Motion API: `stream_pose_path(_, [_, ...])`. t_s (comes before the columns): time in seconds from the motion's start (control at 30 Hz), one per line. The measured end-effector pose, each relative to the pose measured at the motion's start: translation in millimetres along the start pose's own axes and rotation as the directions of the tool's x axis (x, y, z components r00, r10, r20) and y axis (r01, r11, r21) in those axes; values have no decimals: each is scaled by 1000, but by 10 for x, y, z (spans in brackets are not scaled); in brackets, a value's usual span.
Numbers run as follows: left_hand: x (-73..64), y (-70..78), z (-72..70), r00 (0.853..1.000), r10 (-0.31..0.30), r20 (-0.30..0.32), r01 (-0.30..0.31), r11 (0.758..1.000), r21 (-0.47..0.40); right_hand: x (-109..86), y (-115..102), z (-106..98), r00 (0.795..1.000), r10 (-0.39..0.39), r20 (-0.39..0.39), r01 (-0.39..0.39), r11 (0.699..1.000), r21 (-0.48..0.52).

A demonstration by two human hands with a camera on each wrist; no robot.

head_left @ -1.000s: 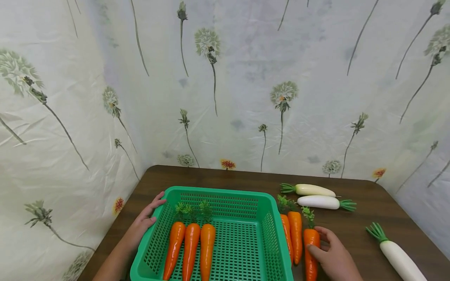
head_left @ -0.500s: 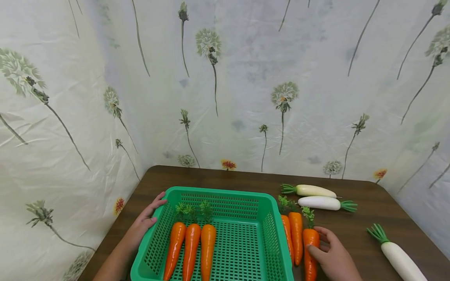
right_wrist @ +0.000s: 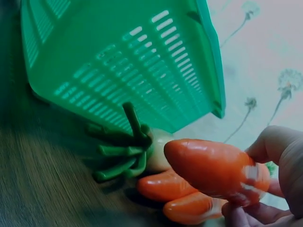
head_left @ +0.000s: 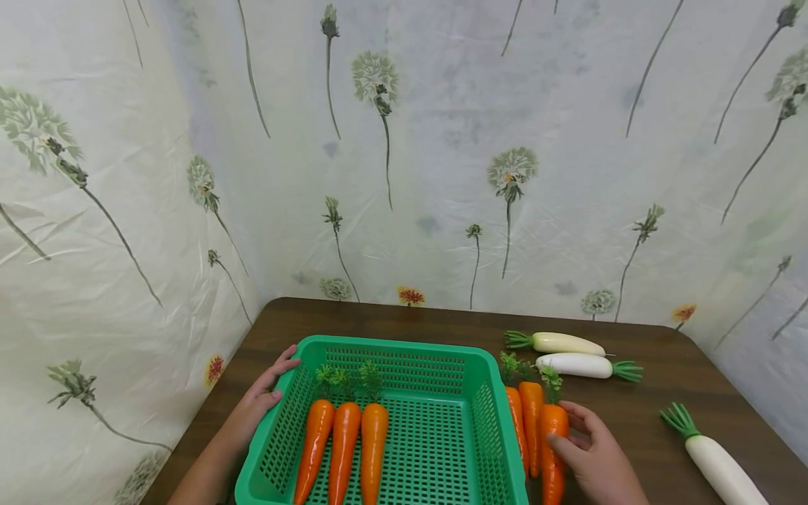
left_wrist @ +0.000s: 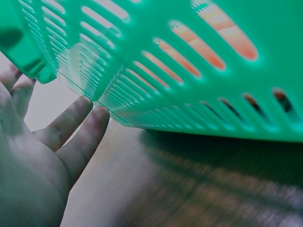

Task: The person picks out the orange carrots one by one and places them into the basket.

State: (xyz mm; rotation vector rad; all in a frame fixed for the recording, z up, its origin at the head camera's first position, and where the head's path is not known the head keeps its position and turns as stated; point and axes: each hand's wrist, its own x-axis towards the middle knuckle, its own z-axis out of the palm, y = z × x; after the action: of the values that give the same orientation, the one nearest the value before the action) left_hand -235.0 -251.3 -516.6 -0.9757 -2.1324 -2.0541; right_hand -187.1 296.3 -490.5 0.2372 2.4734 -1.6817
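A green plastic basket [head_left: 404,344] holds three orange carrots with leafy tops, among them the middle carrot [head_left: 344,449]. On the basket's left rim rests my left hand [head_left: 252,407]; the left wrist view has its extended fingers [left_wrist: 94,125] against the perforated outer wall. My right hand [head_left: 596,449] grips a carrot [head_left: 553,449] between thumb and fingers, just right of the basket. Seen from the right wrist, this carrot [right_wrist: 213,170] is raised over two other carrots. Those two, an inner carrot [head_left: 516,428] and an outer carrot [head_left: 532,421], lie along the basket's right side.
Two white radishes lie at the back right, a cream one [head_left: 564,343] behind a whiter one [head_left: 574,365]. Another radish [head_left: 722,463] is at the far right of the brown table [head_left: 656,358]. In the right wrist view, a green-stemmed radish [right_wrist: 158,151] sits close beside the basket.
My right hand has moved slightly left and away from me with the carrot, which now stands closer to the two carrots beside the basket. My left hand has stayed on the rim.
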Motion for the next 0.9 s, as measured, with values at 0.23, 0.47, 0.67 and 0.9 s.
stream_pose_path(0.23, [3,8,0,1000,7,-4,-7,1000,13,-42,-108,44,999,-35,-8,35,998,52])
stream_pose_path(0.47, [3,2,1,1000,1,-14,-1,999,32,-75,-199,45,999,-52,14,51,996,74])
stream_pose_path(0.67, [14,-5,11,1000,3,-13,-3,1000,20,-119,-293,46,998,-55,26,52,995,88])
stream_pose_path(0.9, [9,-10,-4,1000,-6,-15,6,1000,8,-146,-459,82,995,-74,64,65,989,129])
